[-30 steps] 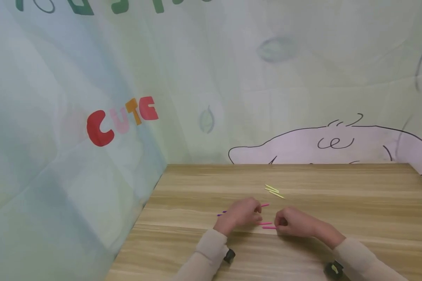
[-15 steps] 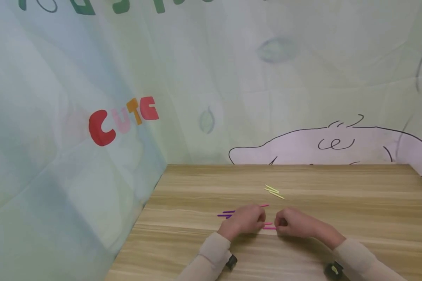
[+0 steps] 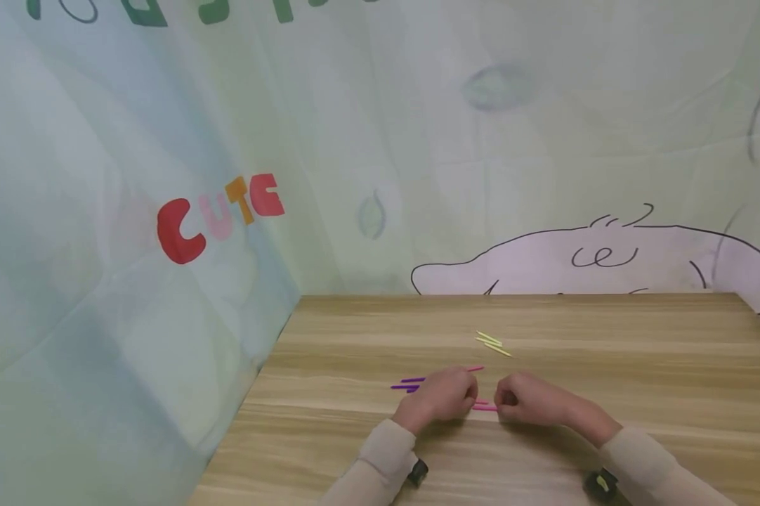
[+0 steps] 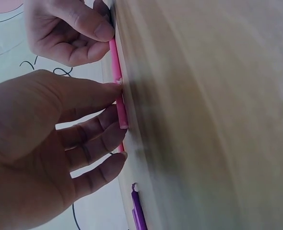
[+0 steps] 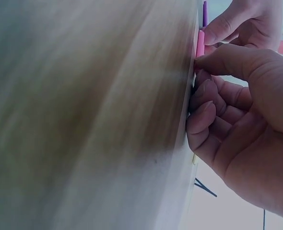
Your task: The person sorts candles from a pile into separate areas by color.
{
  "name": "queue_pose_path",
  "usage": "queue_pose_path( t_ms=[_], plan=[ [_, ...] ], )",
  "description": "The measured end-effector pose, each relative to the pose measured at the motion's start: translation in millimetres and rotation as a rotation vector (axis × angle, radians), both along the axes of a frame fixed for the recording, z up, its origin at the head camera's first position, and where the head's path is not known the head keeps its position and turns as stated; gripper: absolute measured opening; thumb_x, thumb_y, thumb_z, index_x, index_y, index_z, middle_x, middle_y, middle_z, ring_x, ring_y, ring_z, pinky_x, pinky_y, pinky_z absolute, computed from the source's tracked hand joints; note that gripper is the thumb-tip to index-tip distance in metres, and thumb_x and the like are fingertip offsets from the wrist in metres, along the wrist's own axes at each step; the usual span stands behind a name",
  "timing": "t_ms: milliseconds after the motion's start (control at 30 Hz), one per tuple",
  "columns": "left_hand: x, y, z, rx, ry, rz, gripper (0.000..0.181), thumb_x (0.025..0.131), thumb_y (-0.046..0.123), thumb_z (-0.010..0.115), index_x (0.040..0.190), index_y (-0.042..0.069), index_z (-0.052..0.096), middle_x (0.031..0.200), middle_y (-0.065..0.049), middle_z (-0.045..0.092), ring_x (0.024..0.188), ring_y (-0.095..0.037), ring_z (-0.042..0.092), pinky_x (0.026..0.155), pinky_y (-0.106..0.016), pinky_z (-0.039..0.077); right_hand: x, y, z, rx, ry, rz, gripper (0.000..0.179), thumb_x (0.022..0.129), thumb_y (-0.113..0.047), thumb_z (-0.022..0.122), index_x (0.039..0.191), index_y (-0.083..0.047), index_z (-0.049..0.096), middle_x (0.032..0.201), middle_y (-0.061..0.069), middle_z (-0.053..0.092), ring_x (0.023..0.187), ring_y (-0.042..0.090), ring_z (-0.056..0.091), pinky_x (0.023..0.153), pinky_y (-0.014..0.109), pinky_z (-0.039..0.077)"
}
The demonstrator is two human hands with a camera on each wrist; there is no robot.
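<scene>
Thin pink candles lie on the wooden table between the two hands. In the head view my left hand (image 3: 440, 395) is bent over the near pink pair. Its thumb and fingers pinch one pink candle (image 4: 123, 115), seen in the left wrist view. From the other side my right hand (image 3: 534, 400) pinches the end of a second pink candle (image 4: 115, 60), its other fingers curled in. The two candles overlap lengthwise, close to the tabletop. A further pink candle (image 3: 476, 369) pokes out beyond the left hand. Purple candles (image 3: 407, 387) lie left of that hand, partly hidden by it.
Several pale yellow candles (image 3: 494, 344) lie loosely together farther back on the table (image 3: 658, 344). A printed cloth backdrop (image 3: 380, 140) hangs behind the table and along its left side.
My left hand has shifted right, nearer the right hand, covering more of a pink candle and uncovering more of the purple ones. The right hand has stayed in place.
</scene>
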State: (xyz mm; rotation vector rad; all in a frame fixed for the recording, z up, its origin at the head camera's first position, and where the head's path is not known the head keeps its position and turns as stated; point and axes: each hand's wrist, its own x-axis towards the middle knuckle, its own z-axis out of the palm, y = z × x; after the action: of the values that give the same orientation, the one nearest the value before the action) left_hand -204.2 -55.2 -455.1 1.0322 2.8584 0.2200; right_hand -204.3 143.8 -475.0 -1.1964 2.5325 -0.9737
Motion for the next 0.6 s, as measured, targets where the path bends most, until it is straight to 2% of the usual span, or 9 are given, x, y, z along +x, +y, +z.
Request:
queue_pose_path(
  t_ms=[333,600],
  plan=[
    [2.1,-0.4,-1.4,0.023,-0.006,0.001,0.021,0.077,0.009,0.058,0.06,0.019,0.052,0.058,0.01,0.046,0.054,-0.006,0.043,0.048,-0.018,0.035,2.2,6.5,-2.8,0.022,0.045,-0.023,0.005,0.078,-0.008,0.063,0.077,-0.011,0.06,0.066,-0.012,0.051,0.06,0.002,0.047,0.056,0.022,0.044],
    [2.9,-2.2,0.4,0.039,-0.012,0.006,0.018,0.078,0.01,0.059,0.064,0.019,0.054,0.062,0.011,0.047,0.057,-0.005,0.045,0.051,-0.018,0.036,2.5,21.8,-8.7,0.015,0.055,-0.065,0.009,0.078,-0.007,0.062,0.076,-0.014,0.059,0.064,-0.013,0.051,0.057,0.001,0.047,0.051,0.022,0.043]
  ],
)
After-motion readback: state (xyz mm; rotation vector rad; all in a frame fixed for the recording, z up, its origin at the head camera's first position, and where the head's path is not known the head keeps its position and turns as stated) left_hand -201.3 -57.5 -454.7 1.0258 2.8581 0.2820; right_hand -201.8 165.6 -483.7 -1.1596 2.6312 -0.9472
